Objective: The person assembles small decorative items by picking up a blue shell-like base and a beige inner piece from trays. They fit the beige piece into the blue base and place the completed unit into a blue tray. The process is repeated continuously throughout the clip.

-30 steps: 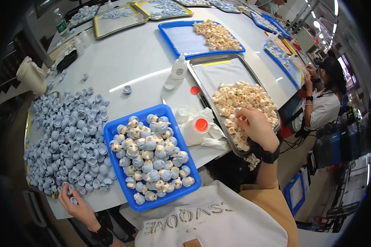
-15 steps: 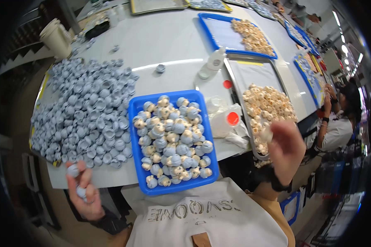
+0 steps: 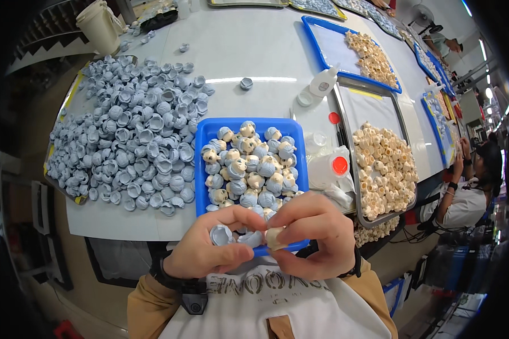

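My left hand is closed round two pale blue hollow shells: one sits against the palm, the other sticks out at the fingertips. A cream doll-head piece is pinched between thumb and fingers of my right hand. It is very close to the outer blue shell; whether they touch I cannot tell. Both hands are over the near edge of a blue tray, which holds many small heads with cream faces and blue shells. My fingers hide the tray's near part.
At left lies a large heap of blue shells. A metal tray of cream pieces stands right, beside a white squeeze bottle and a container with a red spot. Another blue tray lies beyond. A person sits far right.
My left hand has come in from the left with the shells, and my right hand from the metal tray with the cream piece. They now meet in front of me. The view has shifted slightly.
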The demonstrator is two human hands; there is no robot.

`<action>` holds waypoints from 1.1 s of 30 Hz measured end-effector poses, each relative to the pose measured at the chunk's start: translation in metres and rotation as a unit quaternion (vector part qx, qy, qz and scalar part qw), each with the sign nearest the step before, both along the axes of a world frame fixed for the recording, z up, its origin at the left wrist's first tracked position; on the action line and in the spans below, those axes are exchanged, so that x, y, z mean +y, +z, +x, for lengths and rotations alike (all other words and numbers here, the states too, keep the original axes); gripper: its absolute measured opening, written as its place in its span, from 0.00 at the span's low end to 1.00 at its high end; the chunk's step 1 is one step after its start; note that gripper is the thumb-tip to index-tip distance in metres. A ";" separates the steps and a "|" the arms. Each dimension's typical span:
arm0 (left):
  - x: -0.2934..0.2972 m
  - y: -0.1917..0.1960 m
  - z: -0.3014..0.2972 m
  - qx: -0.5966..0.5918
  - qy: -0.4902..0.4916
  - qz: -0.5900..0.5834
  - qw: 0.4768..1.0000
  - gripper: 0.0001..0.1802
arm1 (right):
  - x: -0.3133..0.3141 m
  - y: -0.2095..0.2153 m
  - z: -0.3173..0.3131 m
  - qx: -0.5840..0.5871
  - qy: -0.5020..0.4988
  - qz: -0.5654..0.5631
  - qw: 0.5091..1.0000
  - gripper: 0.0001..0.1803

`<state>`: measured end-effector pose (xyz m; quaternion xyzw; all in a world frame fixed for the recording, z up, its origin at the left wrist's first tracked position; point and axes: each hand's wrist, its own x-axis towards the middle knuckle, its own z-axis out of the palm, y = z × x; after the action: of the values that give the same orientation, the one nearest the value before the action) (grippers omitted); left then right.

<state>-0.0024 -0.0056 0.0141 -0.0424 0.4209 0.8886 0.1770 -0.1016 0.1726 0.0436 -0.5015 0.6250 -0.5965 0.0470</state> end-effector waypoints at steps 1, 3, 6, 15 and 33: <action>0.001 -0.004 0.001 0.027 0.015 -0.056 0.998 0.18 | -0.001 0.000 -0.001 0.004 0.002 0.000 1.000 0.19; 0.001 -0.019 -0.007 0.185 0.052 -0.129 0.973 0.17 | -0.002 0.000 0.000 0.013 0.004 -0.001 1.000 0.19; -0.001 -0.009 -0.006 0.173 0.045 -0.161 0.971 0.15 | -0.001 -0.005 0.004 0.038 -0.026 -0.005 0.999 0.19; -0.002 0.005 0.006 0.060 0.071 -0.112 0.989 0.18 | 0.033 0.008 -0.002 -0.023 -0.031 0.006 0.999 0.13; 0.003 0.005 0.006 0.062 0.176 -0.066 0.980 0.25 | 0.061 0.006 -0.055 0.158 -0.287 0.263 0.908 0.13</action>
<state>0.0032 -0.0031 0.0186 -0.0723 0.4751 0.8769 -0.0123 -0.1571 0.2340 0.0499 -0.3582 0.8750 -0.3113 -0.0954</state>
